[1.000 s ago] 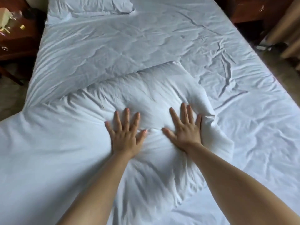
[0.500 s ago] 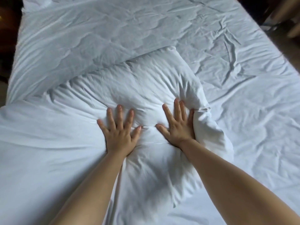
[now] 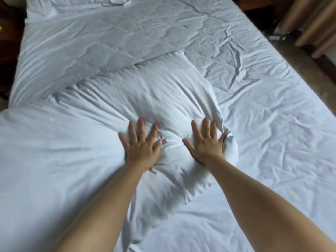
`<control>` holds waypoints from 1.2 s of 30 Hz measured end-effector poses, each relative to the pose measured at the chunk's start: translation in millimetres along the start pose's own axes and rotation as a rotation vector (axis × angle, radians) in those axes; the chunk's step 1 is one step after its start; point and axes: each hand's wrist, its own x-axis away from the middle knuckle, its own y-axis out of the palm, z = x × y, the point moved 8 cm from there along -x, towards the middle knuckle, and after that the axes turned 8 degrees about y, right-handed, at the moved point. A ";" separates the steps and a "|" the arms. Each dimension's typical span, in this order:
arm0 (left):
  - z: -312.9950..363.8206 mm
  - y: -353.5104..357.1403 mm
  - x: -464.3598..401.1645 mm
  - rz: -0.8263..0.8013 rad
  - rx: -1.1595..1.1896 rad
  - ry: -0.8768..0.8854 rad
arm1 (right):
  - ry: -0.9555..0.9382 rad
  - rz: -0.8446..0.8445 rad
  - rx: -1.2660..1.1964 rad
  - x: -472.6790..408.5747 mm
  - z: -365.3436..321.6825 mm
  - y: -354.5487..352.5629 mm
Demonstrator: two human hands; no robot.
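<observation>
White duvet [image 3: 145, 99] half smoothed; my left hand [image 3: 141, 146] and right hand [image 3: 206, 143] press flat, fingers spread; creases remain.

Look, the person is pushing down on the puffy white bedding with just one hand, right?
Not quite. It is two hands, not one. The head view shows the left hand and the right hand side by side, both pushing down flat on the puffy white bedding with their fingers spread.
</observation>
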 end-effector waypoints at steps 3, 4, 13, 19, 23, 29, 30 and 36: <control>-6.8 -6.0 10.2 -0.196 0.051 0.048 | 0.008 -0.032 -0.003 16.2 -9.8 -7.0; -9.1 -15.1 20.2 -0.225 0.052 0.091 | 0.003 -0.039 -0.019 27.5 -17.1 -10.9; -93.7 -76.8 142.3 -0.209 -0.229 0.126 | -0.302 -0.140 -0.052 154.7 -138.6 -23.0; -146.0 -105.8 202.9 -0.154 -0.242 0.036 | -0.439 -0.160 0.009 236.4 -208.5 -18.2; -197.1 -116.1 244.1 -0.100 -0.128 -0.087 | -0.488 -0.117 0.025 286.0 -244.5 -26.1; -239.4 -52.6 324.8 -0.365 0.148 -0.025 | -0.422 -0.304 0.196 363.5 -256.6 23.5; -239.9 -48.6 334.6 -0.407 0.186 0.005 | -0.402 -0.302 0.227 371.0 -255.6 30.3; -264.3 -101.7 340.2 -0.250 0.571 -0.009 | -0.388 -0.058 0.088 379.0 -301.5 -12.7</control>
